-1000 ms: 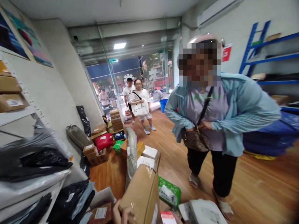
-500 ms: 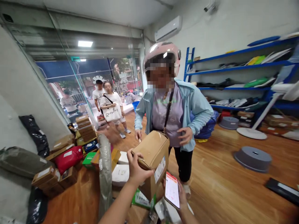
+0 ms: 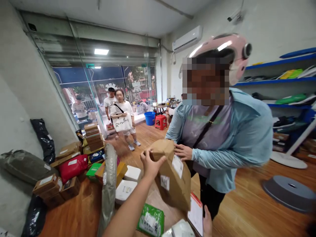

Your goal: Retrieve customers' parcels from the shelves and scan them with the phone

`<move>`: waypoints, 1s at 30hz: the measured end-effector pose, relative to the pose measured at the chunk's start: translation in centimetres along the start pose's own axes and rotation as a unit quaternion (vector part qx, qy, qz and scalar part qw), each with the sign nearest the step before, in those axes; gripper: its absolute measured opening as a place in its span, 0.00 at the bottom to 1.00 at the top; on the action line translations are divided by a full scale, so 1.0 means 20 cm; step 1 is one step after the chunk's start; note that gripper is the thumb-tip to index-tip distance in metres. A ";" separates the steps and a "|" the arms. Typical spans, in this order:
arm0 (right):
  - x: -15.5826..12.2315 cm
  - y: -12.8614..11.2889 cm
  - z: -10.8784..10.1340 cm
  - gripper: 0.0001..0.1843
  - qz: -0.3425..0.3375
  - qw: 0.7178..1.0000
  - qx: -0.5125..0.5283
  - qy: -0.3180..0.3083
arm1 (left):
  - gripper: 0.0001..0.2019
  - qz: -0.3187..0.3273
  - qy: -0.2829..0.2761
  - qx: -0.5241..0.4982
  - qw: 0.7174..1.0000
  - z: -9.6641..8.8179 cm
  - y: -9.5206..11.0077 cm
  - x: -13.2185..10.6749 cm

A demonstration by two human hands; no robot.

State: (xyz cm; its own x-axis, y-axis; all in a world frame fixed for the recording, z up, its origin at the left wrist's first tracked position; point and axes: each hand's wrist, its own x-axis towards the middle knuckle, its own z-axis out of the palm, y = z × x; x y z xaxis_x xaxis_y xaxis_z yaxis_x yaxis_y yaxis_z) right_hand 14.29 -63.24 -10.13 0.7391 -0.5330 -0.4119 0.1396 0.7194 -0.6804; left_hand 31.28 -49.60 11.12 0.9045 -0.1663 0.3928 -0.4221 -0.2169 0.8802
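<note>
My left hand (image 3: 151,163) grips the near top corner of a brown cardboard box (image 3: 172,176) with white labels, held out in front of me. A person in a pink helmet and light blue jacket (image 3: 237,138) leans in, one of their hands (image 3: 183,152) resting on the box's far top edge. My right hand (image 3: 206,224) sits at the bottom edge, holding a phone (image 3: 196,214) with its screen lit. Below the box lie a green parcel (image 3: 151,220) and white parcels (image 3: 127,190).
Cardboard boxes, a red bag (image 3: 72,168) and black bags line the left wall. A tall grey wrapped parcel (image 3: 108,187) stands before me. Two people (image 3: 120,115) stand near the glass door. Blue shelves (image 3: 283,85) run along the right wall; a grey round base (image 3: 288,192) lies on the wooden floor.
The person in the helmet has stepped closer and put a hand on the box. The box has tilted toward them. My phone hand has dropped lower in view.
</note>
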 end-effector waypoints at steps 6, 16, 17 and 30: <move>-0.02 -0.07 0.18 0.23 0.047 0.989 0.074 -0.115 | 0.40 -0.096 -0.138 -0.060 0.984 -0.13 -0.17 -0.08; -0.35 0.25 0.82 0.30 0.067 0.973 -0.043 -0.215 | 0.44 -0.415 -0.358 -0.302 0.780 -0.54 -0.47 -0.77; -0.37 0.26 0.87 0.30 0.055 0.974 -0.049 -0.214 | 0.43 -0.414 -0.331 -0.342 0.776 -0.58 -0.44 -0.78; -0.49 0.31 1.16 0.22 -0.010 0.969 -0.117 -0.216 | 0.38 -0.381 -0.194 -0.426 0.797 -0.84 -0.36 -0.86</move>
State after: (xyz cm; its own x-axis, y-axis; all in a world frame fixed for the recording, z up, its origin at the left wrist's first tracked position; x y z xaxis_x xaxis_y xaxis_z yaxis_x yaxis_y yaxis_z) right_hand 23.25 -43.29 3.72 0.9518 -0.2730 -0.1397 0.0402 0.5627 -0.8257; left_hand 19.83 -28.94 2.55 0.7222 -0.6189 -0.3088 0.5851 0.3086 0.7499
